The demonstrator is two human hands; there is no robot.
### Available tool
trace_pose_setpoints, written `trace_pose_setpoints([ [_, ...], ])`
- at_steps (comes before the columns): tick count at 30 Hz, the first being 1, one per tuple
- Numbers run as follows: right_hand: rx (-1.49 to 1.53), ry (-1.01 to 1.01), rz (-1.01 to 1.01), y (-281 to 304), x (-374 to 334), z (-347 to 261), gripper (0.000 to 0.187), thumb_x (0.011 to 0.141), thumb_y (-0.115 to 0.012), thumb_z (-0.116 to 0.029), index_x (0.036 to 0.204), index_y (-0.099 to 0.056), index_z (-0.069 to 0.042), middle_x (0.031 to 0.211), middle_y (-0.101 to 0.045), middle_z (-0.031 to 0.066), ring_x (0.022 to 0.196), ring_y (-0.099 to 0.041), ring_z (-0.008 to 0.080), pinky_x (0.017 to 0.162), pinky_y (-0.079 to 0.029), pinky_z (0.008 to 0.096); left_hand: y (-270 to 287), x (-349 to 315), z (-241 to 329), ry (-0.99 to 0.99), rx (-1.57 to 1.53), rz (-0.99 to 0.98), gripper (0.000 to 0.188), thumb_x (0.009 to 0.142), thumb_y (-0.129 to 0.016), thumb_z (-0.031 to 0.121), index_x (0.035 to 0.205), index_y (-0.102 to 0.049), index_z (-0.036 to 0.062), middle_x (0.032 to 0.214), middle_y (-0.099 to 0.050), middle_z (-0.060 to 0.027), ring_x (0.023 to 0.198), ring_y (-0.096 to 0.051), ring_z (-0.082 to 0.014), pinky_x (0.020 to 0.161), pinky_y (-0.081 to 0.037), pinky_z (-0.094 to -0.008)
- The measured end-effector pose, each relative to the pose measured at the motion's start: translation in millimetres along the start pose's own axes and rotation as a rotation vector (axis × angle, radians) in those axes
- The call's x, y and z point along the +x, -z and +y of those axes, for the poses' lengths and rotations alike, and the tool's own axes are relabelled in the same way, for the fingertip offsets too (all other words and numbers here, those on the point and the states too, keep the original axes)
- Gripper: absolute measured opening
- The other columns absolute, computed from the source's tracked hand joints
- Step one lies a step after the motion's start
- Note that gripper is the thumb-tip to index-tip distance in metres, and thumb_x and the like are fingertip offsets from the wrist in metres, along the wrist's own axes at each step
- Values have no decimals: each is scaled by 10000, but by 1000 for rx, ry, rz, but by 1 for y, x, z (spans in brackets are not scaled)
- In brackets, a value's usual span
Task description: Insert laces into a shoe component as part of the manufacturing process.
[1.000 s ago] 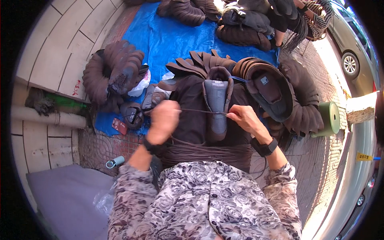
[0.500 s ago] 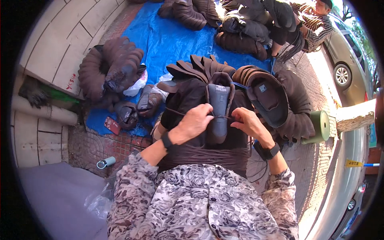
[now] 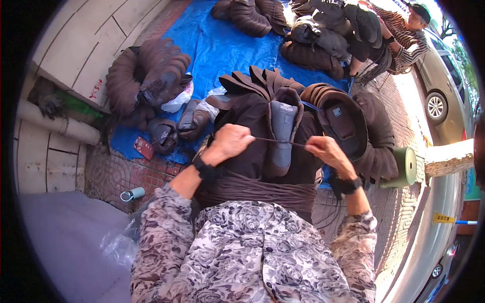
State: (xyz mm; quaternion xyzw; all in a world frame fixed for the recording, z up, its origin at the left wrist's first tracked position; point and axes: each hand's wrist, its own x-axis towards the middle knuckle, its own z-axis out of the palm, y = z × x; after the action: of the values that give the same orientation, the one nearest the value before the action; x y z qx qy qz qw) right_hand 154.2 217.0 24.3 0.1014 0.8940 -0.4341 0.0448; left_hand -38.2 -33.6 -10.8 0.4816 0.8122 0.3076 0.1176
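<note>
A brown shoe upper (image 3: 277, 164) with a grey tongue (image 3: 282, 121) lies lengthwise on my dark-clothed lap. A thin dark shoelace (image 3: 262, 139) runs taut across its tongue. My left hand (image 3: 231, 143) pinches one end of the lace to the left of the upper, and my right hand (image 3: 326, 150) pinches the other end to its right. Whether a knot sits at the middle is too small to tell. Across my lap, close to my body, lies a thick bundle of brown laces (image 3: 257, 194).
Stacked brown shoe uppers (image 3: 260, 83) fan out beyond my knees, with another stack (image 3: 376, 129) curving off right. A coiled stack (image 3: 149, 76) rests on the blue tarp (image 3: 222, 43). A phone (image 3: 144, 148), light-blue cup (image 3: 132, 194) and green cylinder (image 3: 401, 167) are around. A person (image 3: 404, 38) sits far right.
My hands have moved apart, left hand leftward and right hand rightward, drawing the lace out straight across the tongue. The whole view has shifted slightly.
</note>
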Motion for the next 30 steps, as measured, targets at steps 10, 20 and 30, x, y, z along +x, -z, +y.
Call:
trace_pose_setpoints([
  [10, 240, -498, -9, 137, -149, 57, 188, 876, -576, -220, 817, -628, -49, 588, -519, 11, 499, -444, 120, 467, -338, 260, 163, -119, -83, 525, -228, -123, 151, 807, -610, 158, 804, -667, 18, 593, -574, -6, 532, -503, -68, 491, -395, -250],
  [20, -215, -362, 395, 25, -44, -23, 186, 877, -571, -217, 836, -633, -47, 612, -542, 31, 505, -459, 155, 477, -355, 283, 226, -232, -100, 659, 242, 195, 180, 770, -579, 151, 794, -622, -22, 661, -596, -130, 615, -581, -199, 574, -433, -307],
  [30, -817, -681, 965, 162, -580, 227, 186, 879, -566, -215, 854, -639, -45, 636, -565, 50, 511, -474, 191, 487, -373, 306, 226, -329, -179, 657, 428, 328, 120, 780, -566, 55, 857, -631, -9, 653, -568, -106, 586, -532, -184, 567, -430, -318],
])
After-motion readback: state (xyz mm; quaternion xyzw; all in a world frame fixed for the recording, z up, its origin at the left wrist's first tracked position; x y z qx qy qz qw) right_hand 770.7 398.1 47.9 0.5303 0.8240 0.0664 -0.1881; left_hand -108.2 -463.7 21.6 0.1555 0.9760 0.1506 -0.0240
